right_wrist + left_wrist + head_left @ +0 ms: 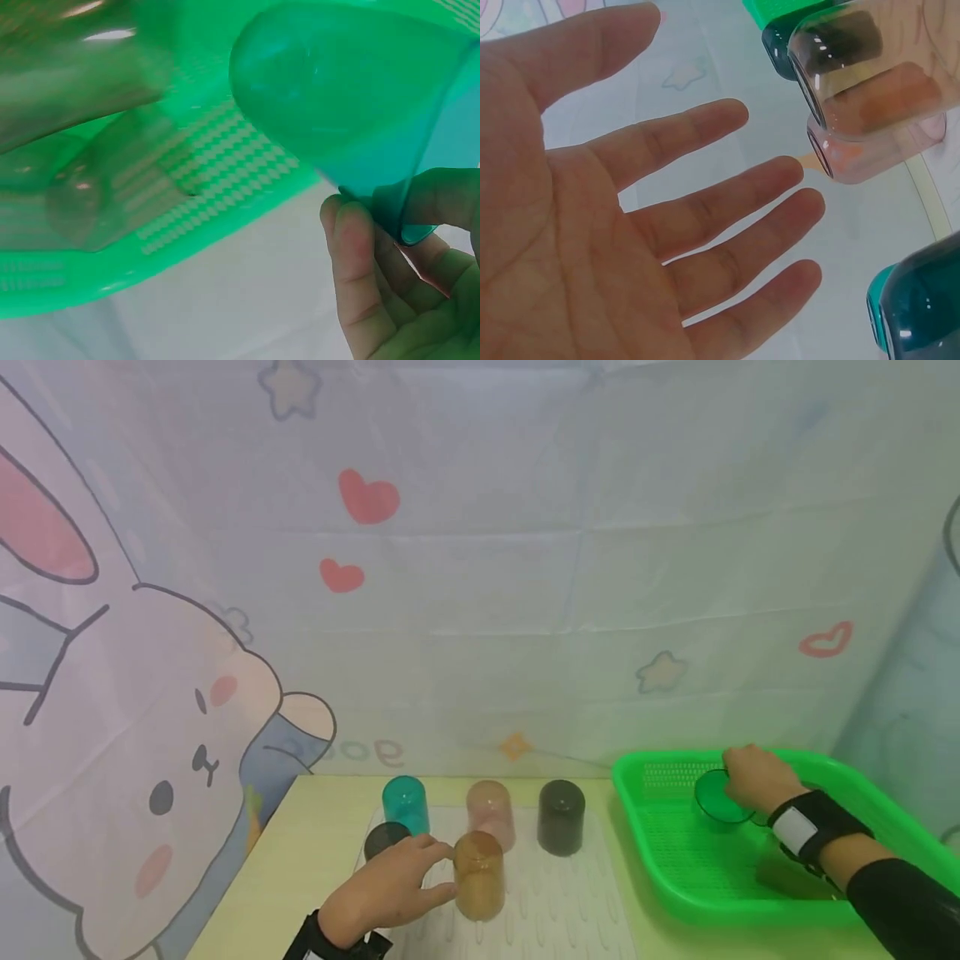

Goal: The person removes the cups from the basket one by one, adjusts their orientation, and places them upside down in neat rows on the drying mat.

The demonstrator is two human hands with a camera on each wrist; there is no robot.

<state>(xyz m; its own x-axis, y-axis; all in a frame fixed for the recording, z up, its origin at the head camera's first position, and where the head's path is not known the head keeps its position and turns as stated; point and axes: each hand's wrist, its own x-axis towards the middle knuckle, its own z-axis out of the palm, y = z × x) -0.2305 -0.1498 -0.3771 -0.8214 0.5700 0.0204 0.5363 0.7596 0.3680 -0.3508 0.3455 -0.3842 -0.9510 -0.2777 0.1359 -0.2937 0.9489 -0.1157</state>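
Note:
In the green basket point(645, 852), my right hand point(761, 781) pinches the rim of a clear teal cup point(716, 797). The right wrist view shows thumb and fingers on the edge of the tilted cup point(330, 90). My left hand point(393, 889) is over the white ribbed tray point(555, 910), fingers spread and holding nothing. Just beside its fingertips stands an upside-down amber cup point(478, 877); the left wrist view shows a gap between them. Behind that hand, a dark cup point(386, 837) is partly hidden.
Also upside down on the tray are a teal cup point(405, 806), a pink cup point(491, 814) and a dark grey cup point(561, 818). Brownish clear cups point(67, 75) lie in the basket. A printed cloth point(480, 610) hangs behind the yellow table point(300, 852).

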